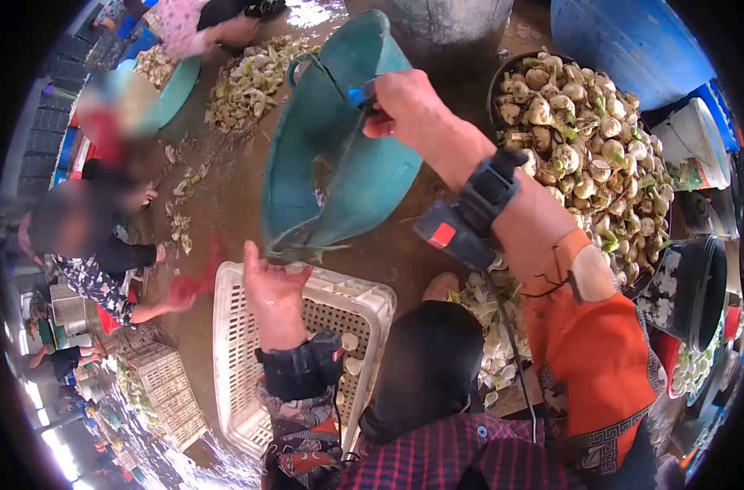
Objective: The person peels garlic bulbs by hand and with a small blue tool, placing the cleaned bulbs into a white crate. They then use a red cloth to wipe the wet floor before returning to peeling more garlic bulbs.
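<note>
While the teal basin (372, 180) hangs steeply tilted, its mouth facing left and its low lip over the white crate (233, 359), the right hand (404, 106) clenches the top rim; the left hand (274, 298), fingers extended, touches the low lip from beneath, nearer the crate.

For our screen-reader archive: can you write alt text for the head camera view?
A person holds a teal round plastic basin tilted over a white slotted plastic crate, right hand gripping its upper rim, left hand at its lower lip. A dark round basket of pale bulbs stands at right; other people crouch at left.
</note>
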Tool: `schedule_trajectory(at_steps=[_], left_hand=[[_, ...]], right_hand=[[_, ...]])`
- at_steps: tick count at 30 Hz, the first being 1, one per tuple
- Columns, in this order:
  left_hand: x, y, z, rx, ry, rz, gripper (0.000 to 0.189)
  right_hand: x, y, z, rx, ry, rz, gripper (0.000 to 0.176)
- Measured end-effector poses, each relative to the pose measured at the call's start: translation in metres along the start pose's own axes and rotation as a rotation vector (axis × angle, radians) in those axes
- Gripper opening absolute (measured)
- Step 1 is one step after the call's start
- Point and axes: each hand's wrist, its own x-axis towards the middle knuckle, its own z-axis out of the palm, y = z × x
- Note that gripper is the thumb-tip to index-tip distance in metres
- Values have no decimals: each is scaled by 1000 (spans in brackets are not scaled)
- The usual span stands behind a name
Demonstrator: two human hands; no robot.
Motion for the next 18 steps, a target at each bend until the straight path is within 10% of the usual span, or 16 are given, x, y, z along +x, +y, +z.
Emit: schedule_trajectory(at_steps=[5, 9, 18], left_hand=[[8, -30, -16, 56, -210, 69, 57], [0, -49, 8, 56, 312, 201, 58], [-38, -55, 8, 1, 39, 369, 57]], right_hand=[[0, 13, -42, 20, -157, -139, 6], [-1, 43, -59, 41, -232, -178, 19], [-79, -7, -74, 60, -421, -631, 65]])
